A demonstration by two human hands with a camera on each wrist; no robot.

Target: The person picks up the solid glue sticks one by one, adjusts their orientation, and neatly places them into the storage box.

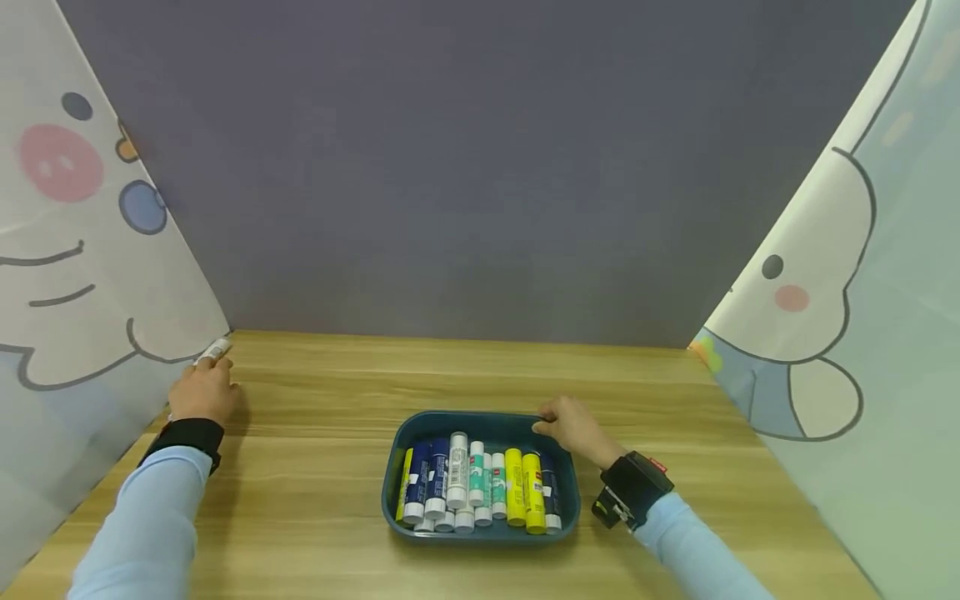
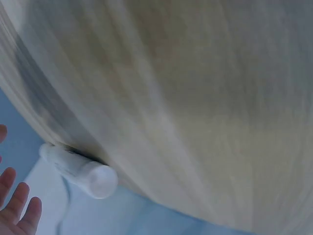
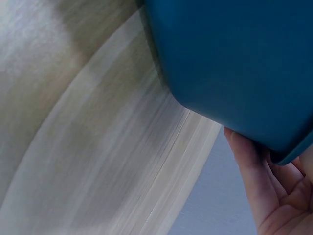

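At the far left corner of the table lies a white glue stick (image 1: 217, 347), against the patterned side panel. My left hand (image 1: 204, 390) is right beside it; in the left wrist view the fingers (image 2: 18, 199) are extended, with a gap between them and the glue stick (image 2: 80, 169). A dark teal plastic bin (image 1: 480, 538) stands at the front middle, holding several glue sticks in blue, yellow, white and green. My right hand (image 1: 576, 427) grips the bin's far right rim, thumb and fingers on either side of the wall (image 3: 234, 63).
The wood-grain table (image 1: 315, 467) is bounded by a dark grey panel (image 1: 465, 183) at the back. Patterned panels rise on the left (image 1: 67, 275) and the right (image 1: 885, 333).
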